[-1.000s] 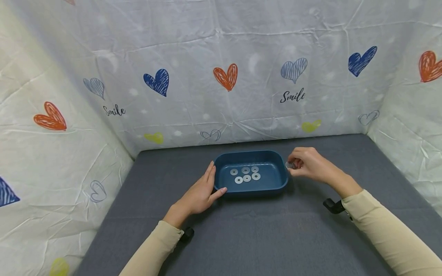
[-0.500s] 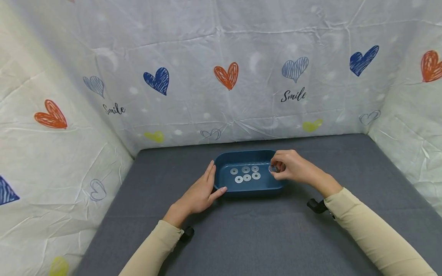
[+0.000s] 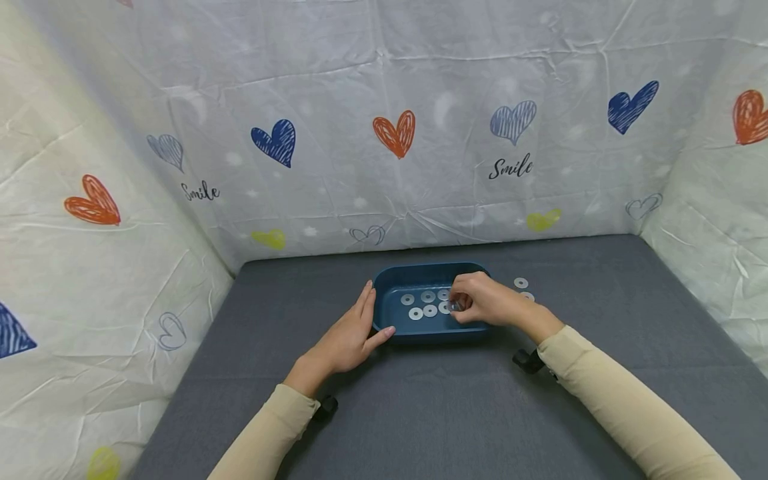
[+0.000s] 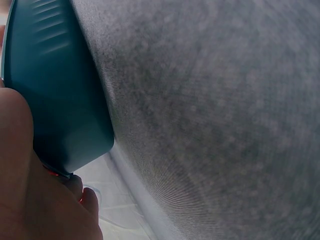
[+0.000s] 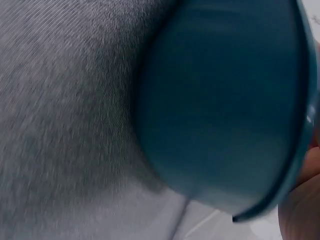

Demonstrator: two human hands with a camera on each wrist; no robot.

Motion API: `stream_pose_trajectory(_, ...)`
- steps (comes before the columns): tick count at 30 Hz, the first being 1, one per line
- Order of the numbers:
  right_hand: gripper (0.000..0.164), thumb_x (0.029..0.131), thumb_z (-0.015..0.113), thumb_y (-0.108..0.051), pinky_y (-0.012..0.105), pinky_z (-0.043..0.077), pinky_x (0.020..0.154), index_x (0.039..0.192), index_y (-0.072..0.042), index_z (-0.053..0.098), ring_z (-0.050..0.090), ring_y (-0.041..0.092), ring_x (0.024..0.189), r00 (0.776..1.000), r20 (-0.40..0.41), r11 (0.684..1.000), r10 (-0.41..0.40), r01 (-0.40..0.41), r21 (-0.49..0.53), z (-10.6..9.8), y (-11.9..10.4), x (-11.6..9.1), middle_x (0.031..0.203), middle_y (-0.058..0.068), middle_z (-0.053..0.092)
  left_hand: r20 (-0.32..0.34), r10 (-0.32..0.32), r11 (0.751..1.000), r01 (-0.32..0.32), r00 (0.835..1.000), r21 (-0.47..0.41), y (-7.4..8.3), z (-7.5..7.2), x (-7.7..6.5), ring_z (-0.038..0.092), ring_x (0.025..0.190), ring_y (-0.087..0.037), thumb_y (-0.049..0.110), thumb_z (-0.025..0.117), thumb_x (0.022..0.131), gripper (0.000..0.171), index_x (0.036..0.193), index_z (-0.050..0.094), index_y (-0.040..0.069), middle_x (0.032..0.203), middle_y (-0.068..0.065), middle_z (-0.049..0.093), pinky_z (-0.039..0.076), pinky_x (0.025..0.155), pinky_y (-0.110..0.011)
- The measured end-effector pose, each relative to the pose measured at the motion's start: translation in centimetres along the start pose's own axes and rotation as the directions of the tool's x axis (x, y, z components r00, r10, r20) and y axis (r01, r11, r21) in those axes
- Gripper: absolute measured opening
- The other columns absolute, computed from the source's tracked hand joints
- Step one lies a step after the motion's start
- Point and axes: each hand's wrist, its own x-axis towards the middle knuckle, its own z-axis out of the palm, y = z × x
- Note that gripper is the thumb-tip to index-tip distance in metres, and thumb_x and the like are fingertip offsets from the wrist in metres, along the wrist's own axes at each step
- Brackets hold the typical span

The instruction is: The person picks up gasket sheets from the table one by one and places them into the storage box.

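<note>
A dark blue rectangular tray (image 3: 396, 273) sits on the grey cloth, with several flat metal washers (image 3: 430, 311) lying in two rows on its floor. My left hand (image 3: 347, 339) rests against the tray's left end, fingers straight along the side and thumb at the front corner. Over the tray's right part, my right hand (image 3: 489, 299) pinches a washer (image 3: 455, 307) between thumb and fingertips, partly hiding the rightmost washers. The left wrist view shows the tray's outer wall (image 4: 60, 100) beside the left hand. In the right wrist view, the tray wall (image 5: 215, 110) covers most of the right hand.
On the cloth right of the tray lie loose washers (image 3: 521, 283), partly behind the right hand. A grey cloth-covered table (image 3: 420, 413) spreads around the tray. White fabric walls (image 3: 324, 187) printed with hearts stand behind and at both sides.
My right hand has moved left from beside the tray's right end to over its inside, carrying the pinched washer. Washers on the cloth at right have come into view. My left hand stays put.
</note>
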Motion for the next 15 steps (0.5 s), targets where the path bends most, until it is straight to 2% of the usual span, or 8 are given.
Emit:
stream_pose_trajectory(7,0.008,0.092,0.075,-0.011,0.025,0.055,0.07,0.099,-0.007,0.075,0.066,0.013,0.078,0.994,0.109,0.999,0.016,-0.012,-0.043,1.2,0.1,1.4,0.094,0.003,0.067,0.002,-0.003,1.0,0.003,1.0,0.004,0.0,0.0,0.0,0.012,0.157,-0.032,0.066,0.037,0.104,0.096,0.163,0.002,0.0,0.171,-0.013,-0.01,0.023,0.123,-0.051)
stream_pose_trajectory(15,0.011,0.091,0.077,-0.01,0.025,0.056,0.073,0.101,-0.005,0.078,0.068,0.014,0.082,0.98,0.193,0.998,0.057,-0.051,-0.035,2.2,0.1,2.6,0.099,0.006,0.072,0.016,-0.02,1.0,0.02,1.0,0.01,0.0,0.1,-0.1,0.012,0.157,-0.032,0.067,0.036,0.104,0.096,0.163,0.0,0.0,0.171,-0.013,-0.011,0.023,0.123,-0.05)
